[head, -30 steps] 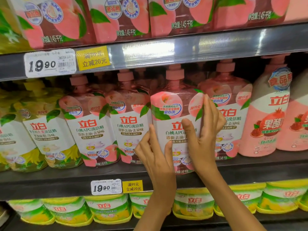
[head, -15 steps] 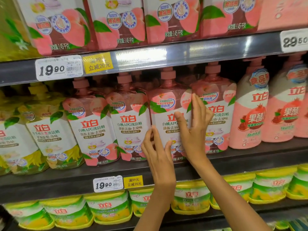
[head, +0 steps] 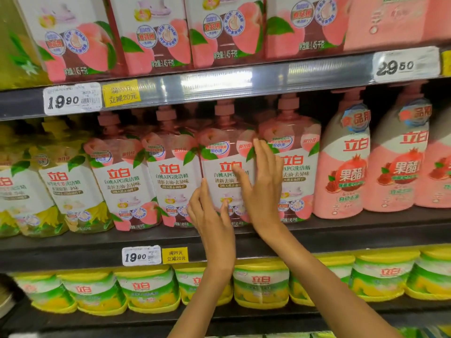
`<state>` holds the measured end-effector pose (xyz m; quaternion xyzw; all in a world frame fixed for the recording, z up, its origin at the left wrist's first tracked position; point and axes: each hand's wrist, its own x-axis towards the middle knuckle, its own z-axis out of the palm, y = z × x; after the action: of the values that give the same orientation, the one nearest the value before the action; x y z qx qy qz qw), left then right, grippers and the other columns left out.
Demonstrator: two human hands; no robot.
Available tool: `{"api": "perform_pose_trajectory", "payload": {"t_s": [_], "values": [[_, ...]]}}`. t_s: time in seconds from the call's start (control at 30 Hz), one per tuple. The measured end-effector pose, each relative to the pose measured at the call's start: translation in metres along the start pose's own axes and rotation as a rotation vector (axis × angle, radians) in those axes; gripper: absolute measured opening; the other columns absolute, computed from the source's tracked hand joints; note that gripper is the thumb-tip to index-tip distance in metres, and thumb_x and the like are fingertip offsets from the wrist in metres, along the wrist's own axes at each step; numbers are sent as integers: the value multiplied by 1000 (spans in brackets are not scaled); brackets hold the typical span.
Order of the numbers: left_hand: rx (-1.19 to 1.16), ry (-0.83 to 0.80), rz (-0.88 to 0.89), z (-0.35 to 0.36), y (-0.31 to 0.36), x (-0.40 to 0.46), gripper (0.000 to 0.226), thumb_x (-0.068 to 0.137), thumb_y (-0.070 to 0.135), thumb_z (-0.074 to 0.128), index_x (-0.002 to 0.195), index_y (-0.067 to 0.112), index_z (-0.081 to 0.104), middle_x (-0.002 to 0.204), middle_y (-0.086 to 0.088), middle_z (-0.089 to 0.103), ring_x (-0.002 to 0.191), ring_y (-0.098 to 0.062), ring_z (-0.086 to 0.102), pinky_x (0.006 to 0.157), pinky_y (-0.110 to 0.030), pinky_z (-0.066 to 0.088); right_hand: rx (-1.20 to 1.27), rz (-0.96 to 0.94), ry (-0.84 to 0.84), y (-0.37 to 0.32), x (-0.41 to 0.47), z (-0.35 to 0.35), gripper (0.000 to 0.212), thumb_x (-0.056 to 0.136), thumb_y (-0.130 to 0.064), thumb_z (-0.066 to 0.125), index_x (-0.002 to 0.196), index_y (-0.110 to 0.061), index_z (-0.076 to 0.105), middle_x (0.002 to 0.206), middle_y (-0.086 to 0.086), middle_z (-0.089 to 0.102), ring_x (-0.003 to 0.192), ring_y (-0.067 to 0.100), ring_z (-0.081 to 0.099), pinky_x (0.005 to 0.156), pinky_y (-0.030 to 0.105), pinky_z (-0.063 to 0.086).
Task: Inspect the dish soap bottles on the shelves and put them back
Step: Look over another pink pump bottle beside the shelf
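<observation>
A pink peach dish soap bottle (head: 223,152) with a pump top stands upright on the middle shelf (head: 85,242), in line with matching peach bottles on both sides. My left hand (head: 212,215) holds its lower left edge, fingers up along the side and thumb on the front label. My right hand (head: 264,191) grips its right edge, thumb across the label and fingers between it and the neighbouring peach bottle (head: 296,162). The hands hide the lower half of the label.
Yellow bottles (head: 66,181) stand to the left and pomegranate bottles (head: 349,167) to the right. Peach refill packs (head: 151,32) fill the upper shelf, green-yellow tubs (head: 144,289) the lower one. Price tags (head: 72,98) sit on the shelf rails.
The peach bottle has gone back from in front of the row to level with its neighbours, both hands staying on it. The view has shifted to the right.
</observation>
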<state>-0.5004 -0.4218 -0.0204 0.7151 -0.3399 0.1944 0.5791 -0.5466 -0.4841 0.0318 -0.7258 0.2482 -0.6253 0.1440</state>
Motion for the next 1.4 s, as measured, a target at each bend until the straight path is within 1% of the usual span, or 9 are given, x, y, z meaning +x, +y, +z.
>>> {"api": "perform_pose_trajectory", "payload": {"t_s": [0.2,0.37,0.47,0.7,0.77,0.9,1.1,1.2,1.4], "values": [[-64,75,159,16,50,-9,52,84,-2,58,134,10,46,127,-8,48,119,-16,40,102,-29,32,78,-89,202,26,56,-82,33,97,-24,56,119,1,58,117,18,59,111,28,55,95,26,40],[-88,-108,43,56,76,-36,62,90,7,57,145,12,30,144,-3,33,134,-14,29,114,-33,28,-267,-18,-247,53,97,-91,58,88,-57,59,73,-1,53,85,27,61,91,42,57,70,40,32],[-163,-130,-53,67,84,-44,64,92,11,57,147,13,25,149,-2,27,138,-12,26,115,-27,24,-267,12,-434,56,104,-88,63,81,-66,59,54,-16,34,64,8,47,80,36,58,61,32,26],[-420,-10,-207,59,80,-37,39,90,16,64,121,28,44,118,14,48,114,-1,51,100,-27,45,-48,-1,-295,57,97,-93,66,63,-65,76,64,-11,39,68,-2,40,73,16,38,54,26,20],[-475,-3,-238,57,79,-37,35,90,14,62,116,32,45,119,8,51,116,-6,53,103,-35,45,3,15,-286,58,88,-91,66,63,-64,76,84,-8,48,80,1,43,82,17,39,63,21,25],[-506,-55,-232,53,76,-38,36,92,14,60,119,33,47,120,15,51,115,5,50,107,-35,43,203,166,-271,59,86,-88,61,61,-56,83,76,-19,38,79,-5,41,74,10,42,59,13,36],[-567,-120,-233,50,68,-38,39,90,12,62,124,26,49,125,11,52,121,-4,51,107,-39,43,299,288,-234,55,86,-85,61,56,-57,85,86,-20,47,83,-9,49,75,1,52,67,12,48],[-605,-181,-211,43,61,-37,43,86,15,67,124,27,50,126,5,55,118,-9,55,100,-34,49,373,325,-248,50,85,-89,69,54,-52,89,103,-15,57,101,2,62,91,17,65,80,38,57],[-542,-515,-309,24,47,-38,68,74,54,72,130,30,42,126,6,59,113,-6,59,86,-21,53,643,348,-312,39,81,-113,63,45,-52,86,100,-33,61,86,-25,70,76,-1,70,58,17,55]]}}
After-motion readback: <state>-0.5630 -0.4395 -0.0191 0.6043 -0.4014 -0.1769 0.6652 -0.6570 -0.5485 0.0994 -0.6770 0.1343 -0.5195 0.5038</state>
